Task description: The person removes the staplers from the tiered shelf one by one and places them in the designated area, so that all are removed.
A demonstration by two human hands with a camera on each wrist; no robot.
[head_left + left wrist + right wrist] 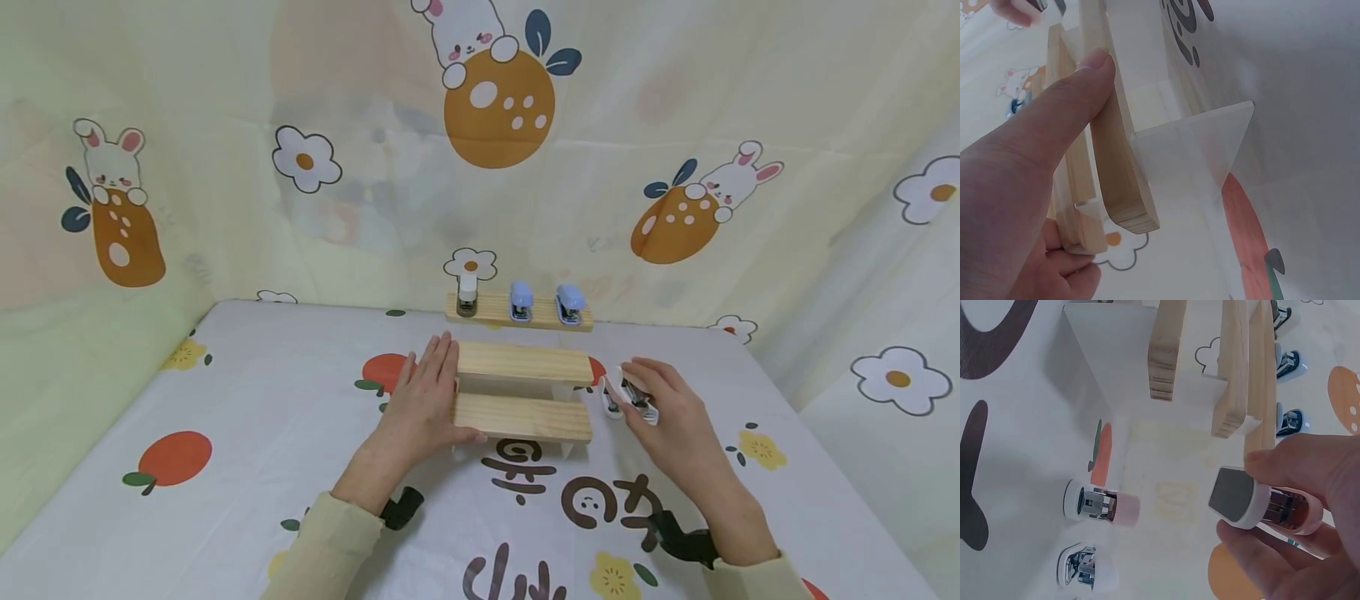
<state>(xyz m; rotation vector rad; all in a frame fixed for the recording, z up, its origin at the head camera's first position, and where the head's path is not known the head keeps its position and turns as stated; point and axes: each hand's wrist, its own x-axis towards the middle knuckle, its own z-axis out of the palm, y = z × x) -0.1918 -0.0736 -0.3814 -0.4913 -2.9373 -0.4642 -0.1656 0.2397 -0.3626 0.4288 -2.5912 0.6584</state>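
The right hand [678, 421] pinches a raised mini stapler [1250, 500] between thumb and fingers, just right of the two-tier wooden rack [525, 363]; a low swing could topple the standing staplers [1099, 503] nearby. The left hand [423, 407] grips the rack's left end, where uneven pressure might tip its thin translucent supports [1191, 140].

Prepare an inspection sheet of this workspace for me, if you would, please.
Surface: white tablecloth printed with fruit, flowers and lettering.
Job's things: tiered rack of pale wooden planks and translucent plastic; white-topped stapler and two light-blue staplers on the rear plank; white-and-pink stapler and white stapler on the tablecloth.
Clutter: nothing seen.
Grips: left grip touches the rack's left end; right grip holds a small pale stapler with a grey base.
Cables: nothing seen.
Surroundings: cream curtain printed with rabbits, fruit and flowers.
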